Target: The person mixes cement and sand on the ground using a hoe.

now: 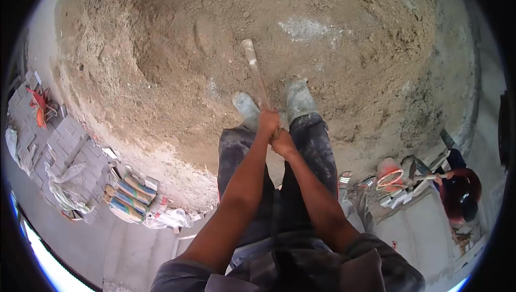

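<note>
Both my hands are wrapped around the wooden handle of a long hoe (258,80). My left hand (269,120) grips farther up the shaft, closed. Just behind it, nearer my body, my right hand (282,143) is closed on the handle's rear part. The shaft points away from me, and its pale far end rests at the sand. The blade itself cannot be made out. A broad heap of brown sand (177,71) with pale powdery patches lies before me. My dusty boots (301,100) stand in it on either side of the handle.
At left are a red wheelbarrow (40,104), grey paving blocks (67,133) and several striped sacks (131,198). On the right, a co-worker (460,192) holds a long-handled tool beside a reddish bucket (389,174). Another person's sandalled foot (345,178) is close to my right leg.
</note>
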